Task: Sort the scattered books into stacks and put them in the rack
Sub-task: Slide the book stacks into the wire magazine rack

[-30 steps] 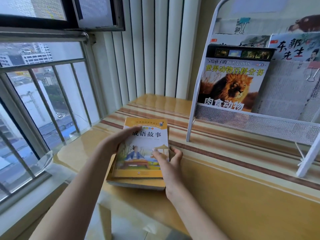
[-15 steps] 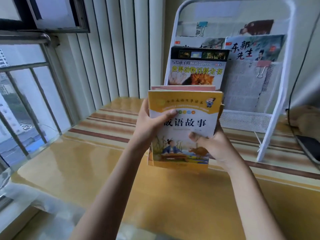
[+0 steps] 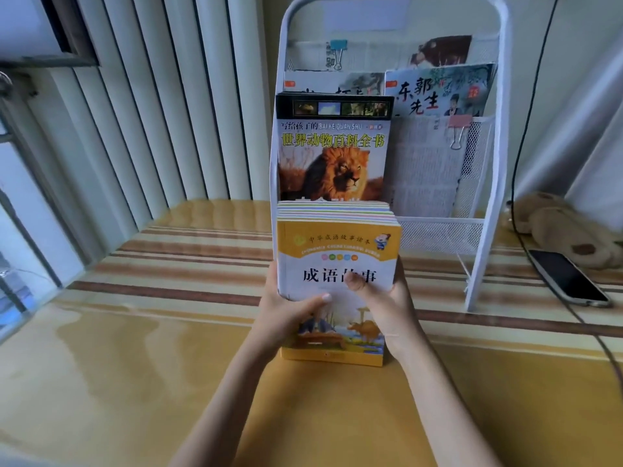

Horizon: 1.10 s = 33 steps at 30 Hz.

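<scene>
Both hands hold a stack of books (image 3: 337,244) upright in front of me, the front one with a yellow and white cover. My left hand (image 3: 286,311) grips its left edge, thumb across the cover. My right hand (image 3: 384,308) grips the right edge, thumb on the title. Behind stands the white wire rack (image 3: 485,183). Its lower pocket holds a lion book (image 3: 332,153) on the left and clipped newspaper pages (image 3: 428,170) on the right. The stack's top covers the lion book's lower edge.
A phone (image 3: 569,281) with a black cable lies on the striped table (image 3: 151,348) right of the rack, next to a brown plush toy (image 3: 559,227). White vertical blinds (image 3: 161,102) and a window are on the left. More books fill the rack's upper pockets.
The stack was lifted off the table at the left, stood upright, and carried right and forward until it is in front of the rack's lower pocket. My view turned toward the rack.
</scene>
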### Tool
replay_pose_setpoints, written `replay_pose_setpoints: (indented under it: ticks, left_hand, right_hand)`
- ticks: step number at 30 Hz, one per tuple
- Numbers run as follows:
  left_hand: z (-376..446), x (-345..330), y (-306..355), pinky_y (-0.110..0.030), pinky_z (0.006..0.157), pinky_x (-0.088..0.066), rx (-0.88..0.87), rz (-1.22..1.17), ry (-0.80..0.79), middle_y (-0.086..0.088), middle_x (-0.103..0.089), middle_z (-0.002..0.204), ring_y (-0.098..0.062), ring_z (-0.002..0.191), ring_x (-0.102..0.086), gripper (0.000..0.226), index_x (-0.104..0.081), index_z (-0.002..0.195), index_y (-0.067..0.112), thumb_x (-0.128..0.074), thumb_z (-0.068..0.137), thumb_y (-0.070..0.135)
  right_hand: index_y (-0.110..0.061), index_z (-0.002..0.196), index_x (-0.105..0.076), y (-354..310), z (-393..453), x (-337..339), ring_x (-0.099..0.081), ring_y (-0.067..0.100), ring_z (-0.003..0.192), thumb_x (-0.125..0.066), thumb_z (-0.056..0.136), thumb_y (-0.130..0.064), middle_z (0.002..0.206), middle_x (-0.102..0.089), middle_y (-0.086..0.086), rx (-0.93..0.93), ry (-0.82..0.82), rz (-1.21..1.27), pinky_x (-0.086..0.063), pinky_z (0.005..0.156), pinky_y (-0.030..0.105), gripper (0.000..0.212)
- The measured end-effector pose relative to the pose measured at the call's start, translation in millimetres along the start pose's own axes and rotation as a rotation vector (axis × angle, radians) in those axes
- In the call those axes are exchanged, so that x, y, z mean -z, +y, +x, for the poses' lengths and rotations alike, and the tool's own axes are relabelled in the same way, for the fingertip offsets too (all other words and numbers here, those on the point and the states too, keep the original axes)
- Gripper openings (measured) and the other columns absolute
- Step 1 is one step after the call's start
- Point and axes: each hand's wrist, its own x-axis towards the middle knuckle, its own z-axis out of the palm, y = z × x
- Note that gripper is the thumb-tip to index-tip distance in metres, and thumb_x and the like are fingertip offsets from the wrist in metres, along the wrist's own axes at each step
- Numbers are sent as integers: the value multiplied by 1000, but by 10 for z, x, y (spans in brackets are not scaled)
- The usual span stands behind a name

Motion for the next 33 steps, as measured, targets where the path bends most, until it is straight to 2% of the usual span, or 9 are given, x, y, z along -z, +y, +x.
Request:
replay_pose_setpoints:
  ticks: [9,13,16,19,21,24,28,31,33]
  left_hand:
    - [762,-761,792,-29,86,-53,-409,56,113,1,-57,107,-11,103,-61,68,-43,115,8,-86,62,13]
    - [1465,-1123,1209,-38,81,-53,-533,318,120,6,-57,96,-19,97,-62,72,-47,110,9,-86,59,41]
    - [1841,-1285,1196,-39,83,-43,-694,795,317,-11,-59,94,-31,92,-57,87,-57,99,-1,-58,59,76]
    - [1987,-1335,1028,-33,97,-29,-735,978,415,-11,-55,118,-33,111,-47,99,-65,104,3,-41,56,86]
    - [2010,-1310,929,-37,107,-22,-674,970,340,-11,-37,142,-31,129,-30,98,-59,116,4,-48,60,84]
    - [2027,-1271,860,-40,111,-15,-716,907,269,-20,-12,154,-32,139,-17,102,-45,131,1,-63,62,74]
    - [2071,-1277,766,-37,111,-15,-796,928,328,-24,-26,149,-36,134,-28,104,-38,136,-2,-66,64,69]
    - [2062,-1286,714,-36,113,-17,-829,932,412,-26,-31,147,-34,134,-28,103,-36,137,-9,-70,69,61]
    - [2034,-1312,674,-38,112,-23,-854,933,470,-27,-38,142,-35,131,-34,99,-39,134,-13,-70,72,57]
  right_hand:
    - [-14,122,-52,-921,576,712,-64,2,102,-78,57,-58,105,-70,-14,253,63,-220,-50,81,14,82]
    - [-19,118,-52,-1488,1144,1190,-60,-10,96,-74,62,-53,100,-66,-21,369,157,-442,-47,87,15,69]
    - [-26,118,-54,-1522,1532,1508,-51,16,121,-73,52,-74,125,-56,2,369,277,-666,-39,107,38,84]
    - [-43,118,-50,-1355,1687,1668,-26,27,137,-66,54,-80,144,-33,3,302,284,-860,-23,115,43,76]
    - [-43,121,-51,-1289,1652,1654,-14,25,141,-68,55,-75,149,-23,3,326,290,-887,-17,117,43,75]
    - [-20,135,-41,-1308,1614,1622,-16,21,142,-82,66,-43,150,-19,4,459,371,-876,-19,116,34,84]
    - [-15,127,-42,-1375,1703,1535,-49,20,119,-80,71,-33,125,-54,-3,506,327,-821,-39,97,28,70]
    - [-22,143,-29,-1366,1737,1484,-43,14,127,-80,67,-39,137,-46,-6,642,418,-861,-33,105,30,93]
    - [-14,147,-22,-1288,1641,1431,-31,22,137,-79,64,-46,149,-33,5,754,621,-985,-25,112,42,105]
